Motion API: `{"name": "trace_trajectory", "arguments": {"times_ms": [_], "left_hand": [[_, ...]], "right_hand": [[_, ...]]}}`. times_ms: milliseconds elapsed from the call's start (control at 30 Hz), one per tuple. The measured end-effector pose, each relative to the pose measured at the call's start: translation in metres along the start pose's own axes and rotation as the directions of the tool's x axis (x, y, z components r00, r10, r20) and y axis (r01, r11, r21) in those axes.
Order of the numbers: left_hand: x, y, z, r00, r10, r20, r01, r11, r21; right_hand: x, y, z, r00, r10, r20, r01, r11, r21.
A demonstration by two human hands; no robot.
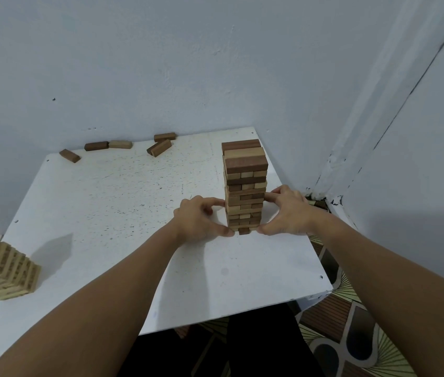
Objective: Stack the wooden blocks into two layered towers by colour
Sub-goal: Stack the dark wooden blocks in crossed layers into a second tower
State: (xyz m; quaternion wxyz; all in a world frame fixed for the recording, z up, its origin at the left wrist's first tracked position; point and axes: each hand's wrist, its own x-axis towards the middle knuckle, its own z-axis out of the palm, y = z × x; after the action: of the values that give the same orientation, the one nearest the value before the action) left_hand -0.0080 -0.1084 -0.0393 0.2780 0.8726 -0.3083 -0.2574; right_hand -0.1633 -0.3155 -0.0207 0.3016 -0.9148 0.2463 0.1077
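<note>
Table (133, 213), white, carries the mixed-colour tower (245, 183) near its far right corner. Pale tower (0, 268) stands well to the left of it. Left hand (200, 221) and right hand (286, 210) pinch its lower layers between fingertips and thumbs. Loose blocks (161, 146) lie behind-left of it.

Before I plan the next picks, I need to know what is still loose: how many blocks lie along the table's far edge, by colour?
Dark brown loose blocks: 3, at and.
Light loose blocks: 2, at and, the latter with a darker shape behind it that I cannot tell apart.
Total: 5 loose blocks that I can count.
</note>
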Motion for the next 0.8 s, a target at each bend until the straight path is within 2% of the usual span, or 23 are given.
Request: {"name": "trace_trajectory", "arguments": {"times_ms": [300,467,533,800], "left_hand": [[-0.006,0.004,-0.004,1.000,-0.017,0.014,0.017,1.000,0.026],[-0.015,-0.003,-0.012,0.999,-0.032,0.040,0.032,0.999,0.020],[-0.023,-0.011,-0.016,0.999,-0.044,0.024,0.044,0.999,-0.024],[-0.043,-0.024,-0.018,0.999,-0.039,-0.015,0.038,0.999,-0.024]], "right_hand": [[-0.003,-0.001,0.001,1.000,-0.009,-0.006,0.009,1.000,-0.005],[-0.014,0.003,0.015,0.992,-0.029,-0.121,0.041,0.994,0.102],[-0.020,0.004,0.026,0.983,-0.044,-0.178,0.060,0.994,0.089],[-0.025,-0.005,0.040,0.985,-0.031,-0.171,0.033,0.999,0.009]]}}
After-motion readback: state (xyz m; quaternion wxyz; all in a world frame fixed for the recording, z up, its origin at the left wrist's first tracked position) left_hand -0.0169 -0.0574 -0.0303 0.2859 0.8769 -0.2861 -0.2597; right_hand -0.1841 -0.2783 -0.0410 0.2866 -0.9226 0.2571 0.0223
